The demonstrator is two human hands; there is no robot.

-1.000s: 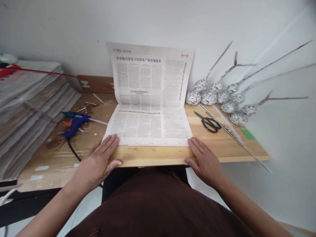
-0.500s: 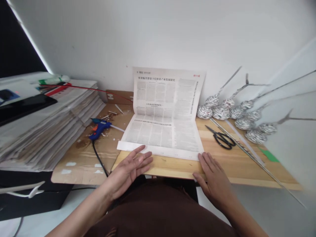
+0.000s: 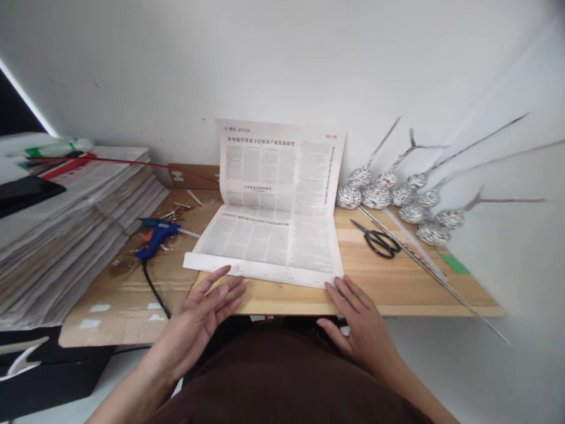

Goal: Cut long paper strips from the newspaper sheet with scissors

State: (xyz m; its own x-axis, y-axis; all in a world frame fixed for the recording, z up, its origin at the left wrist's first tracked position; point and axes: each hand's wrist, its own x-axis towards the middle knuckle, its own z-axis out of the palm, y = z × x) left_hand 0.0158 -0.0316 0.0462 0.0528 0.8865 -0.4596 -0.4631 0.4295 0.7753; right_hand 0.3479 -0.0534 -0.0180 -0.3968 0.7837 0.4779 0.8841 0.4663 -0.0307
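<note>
Pale wall (image 3: 282,65) rises behind our work surface, where at far left we see a tall stack of papers (image 3: 88,241). Next to it, a blue glue gun (image 3: 155,240) lies on brown cardboard (image 3: 119,309). Our left hand (image 3: 205,312) is empty, its fingers loosely spread and palm turned partly up; its fingertips reach the near edge of the newspaper sheet (image 3: 260,235), though we cannot tell whether they touch. The sheet lies ahead of both hands, a narrow strip folded at its near left, its far part curving upright. Our right hand (image 3: 362,324) rests palm down, fingers nearly together, thumb apart, fingertips on the sheet's near right corner. Rightward on the wooden board (image 3: 375,294) lie black scissors (image 3: 382,242), woven gourd shapes (image 3: 375,193) and a thin rod (image 3: 435,272).
</note>
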